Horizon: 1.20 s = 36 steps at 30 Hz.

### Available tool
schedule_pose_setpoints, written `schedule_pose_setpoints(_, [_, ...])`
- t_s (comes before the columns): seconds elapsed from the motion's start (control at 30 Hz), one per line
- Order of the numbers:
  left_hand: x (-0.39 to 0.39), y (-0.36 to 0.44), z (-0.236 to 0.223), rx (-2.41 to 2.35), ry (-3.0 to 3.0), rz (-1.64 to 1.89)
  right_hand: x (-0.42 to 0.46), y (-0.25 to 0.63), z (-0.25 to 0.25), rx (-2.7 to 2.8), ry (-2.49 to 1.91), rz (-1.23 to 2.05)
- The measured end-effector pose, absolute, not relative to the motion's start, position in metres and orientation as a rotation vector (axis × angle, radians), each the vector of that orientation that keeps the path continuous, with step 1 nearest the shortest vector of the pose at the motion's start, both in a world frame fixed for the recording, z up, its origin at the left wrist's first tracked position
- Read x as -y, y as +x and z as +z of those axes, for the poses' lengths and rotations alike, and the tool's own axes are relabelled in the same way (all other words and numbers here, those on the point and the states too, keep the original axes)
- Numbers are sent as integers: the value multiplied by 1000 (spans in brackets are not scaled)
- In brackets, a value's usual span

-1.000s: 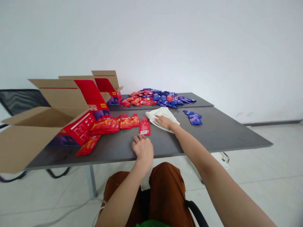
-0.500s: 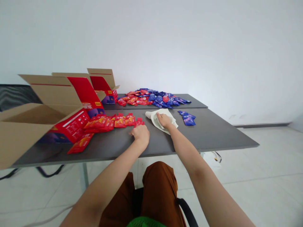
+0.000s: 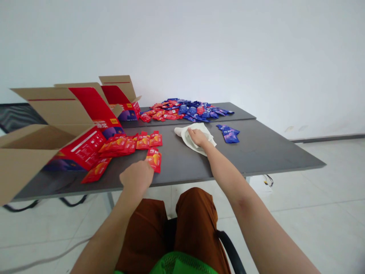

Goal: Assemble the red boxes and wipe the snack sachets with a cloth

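My left hand [image 3: 137,176] is closed on a red sachet [image 3: 154,160] close to the table's front edge; the sachet sticks out past the fingers, printed side up. My right hand [image 3: 197,137] grips a white cloth [image 3: 184,134], which lies bunched on the grey table [image 3: 182,167]. Left of the hands is a row of red sachets [image 3: 142,140], some overlapping in a heap [image 3: 115,146]. One more red sachet [image 3: 97,171] lies nearer the front, by the box. Right of the cloth are a few blue sachets [image 3: 229,134].
An open red carton [image 3: 82,150] with raised flaps stands at the left. Behind it is another open carton [image 3: 125,108]. A mixed pile of red and blue sachets [image 3: 185,110] covers the back of the table near the wall [image 3: 182,45].
My left hand has moved left and toward me, bringing the red sachet along. My right hand remains on the cloth. The view has shifted slightly.
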State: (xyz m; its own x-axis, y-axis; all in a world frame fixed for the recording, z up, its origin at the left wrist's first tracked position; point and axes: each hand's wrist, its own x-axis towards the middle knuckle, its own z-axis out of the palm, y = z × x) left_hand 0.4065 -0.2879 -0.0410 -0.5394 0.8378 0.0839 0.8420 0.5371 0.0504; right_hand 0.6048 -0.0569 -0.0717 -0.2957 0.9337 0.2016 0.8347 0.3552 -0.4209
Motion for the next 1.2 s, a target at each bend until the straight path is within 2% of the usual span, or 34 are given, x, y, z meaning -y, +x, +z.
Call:
schedule_pose_setpoints(0.1, [306,391,-34,2770,-1394,-70,57,605,-72,2207,-1536,343])
schedule_pose_setpoints(0.23, [312,395,-39,2574,-1282,-395,56,605,-74,2186,-1546,342])
schedule_pose_setpoints(0.3, [308,401,-52,2356,-1515,-518,55,605,-75,2181,-1557,339])
schedule_pose_setpoints(0.47, [301,388,-94,1942,-2108,-531,55,604,-76,2191,-1573,353])
schedule_pose_setpoints(0.63, [321,347,-109,2033,-1969,-522,56,603,-75,2178,-1592,336])
schedule_pose_setpoints(0.93, [337,276,-98,1885,-2170,-215,58,603,-75,2186,-1594,337])
schedule_pose_setpoints(1.2, [337,241,-103,1982,-2069,-352,58,603,-74,2189,-1605,346])
